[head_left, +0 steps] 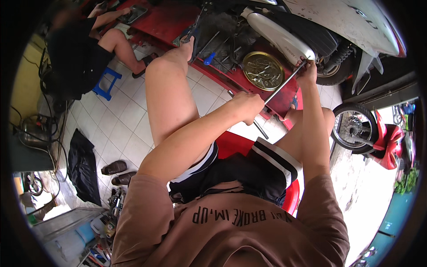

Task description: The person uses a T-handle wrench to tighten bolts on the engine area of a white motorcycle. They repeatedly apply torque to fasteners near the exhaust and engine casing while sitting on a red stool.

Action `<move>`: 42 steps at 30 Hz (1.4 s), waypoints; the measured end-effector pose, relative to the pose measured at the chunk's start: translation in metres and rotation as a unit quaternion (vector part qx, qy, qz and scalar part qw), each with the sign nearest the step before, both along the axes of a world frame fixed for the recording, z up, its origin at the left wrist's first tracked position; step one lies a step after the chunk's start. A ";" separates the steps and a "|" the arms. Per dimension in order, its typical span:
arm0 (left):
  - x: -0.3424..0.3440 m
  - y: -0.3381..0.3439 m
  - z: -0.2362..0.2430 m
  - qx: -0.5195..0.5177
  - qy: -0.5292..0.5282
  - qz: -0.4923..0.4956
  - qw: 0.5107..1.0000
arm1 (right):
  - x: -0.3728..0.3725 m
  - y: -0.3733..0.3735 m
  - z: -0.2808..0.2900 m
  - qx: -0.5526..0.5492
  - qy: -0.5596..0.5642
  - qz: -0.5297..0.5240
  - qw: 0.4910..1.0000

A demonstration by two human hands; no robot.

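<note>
My left hand [247,107] is closed round the crossbar of a steel T-handle wrench [282,90]. The wrench's long shaft slants up and to the right, toward the rear of a scooter. At the shaft's far end, my right hand [307,73] has its fingers pinched round the tip, against the end of a silver-white elongated cover [275,36] on the scooter. Whatever the tip bears on is hidden by those fingers. Just left of the shaft, a round gold-rimmed tray [245,66] holds small metal parts. A blue-handled screwdriver [210,58] lies farther left.
The scooter's rear tyre [331,80] and shock spring [342,60] are beyond my right hand. Under the tray is a red platform [222,76]. At left a person in black [80,58] sits by a blue stool [106,83]. A red motorcycle [389,144] stands at right.
</note>
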State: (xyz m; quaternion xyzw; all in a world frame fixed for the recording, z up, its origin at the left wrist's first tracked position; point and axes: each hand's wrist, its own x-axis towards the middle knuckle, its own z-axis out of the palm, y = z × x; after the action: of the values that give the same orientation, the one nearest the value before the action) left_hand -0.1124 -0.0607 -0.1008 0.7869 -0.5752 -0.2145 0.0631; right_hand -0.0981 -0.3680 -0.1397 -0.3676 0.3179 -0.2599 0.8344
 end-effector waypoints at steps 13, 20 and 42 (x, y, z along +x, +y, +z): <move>0.001 -0.010 -0.019 0.174 -0.052 -0.034 0.983 | -0.006 -0.011 -0.023 -0.061 0.091 0.031 0.994; 0.033 -0.023 -0.061 0.086 0.165 0.298 0.936 | 0.070 0.046 0.021 -0.148 0.002 0.037 0.988; 0.035 -0.047 -0.116 -0.392 0.427 0.799 0.160 | 0.245 0.088 -0.054 -0.145 0.080 0.330 0.930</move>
State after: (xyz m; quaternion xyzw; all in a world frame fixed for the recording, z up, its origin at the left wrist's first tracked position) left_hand -0.0769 -0.1076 -0.2171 0.4688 0.4795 -0.0946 0.7358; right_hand 0.1473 -0.2796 -0.1933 -0.5880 0.2036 0.0170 0.7827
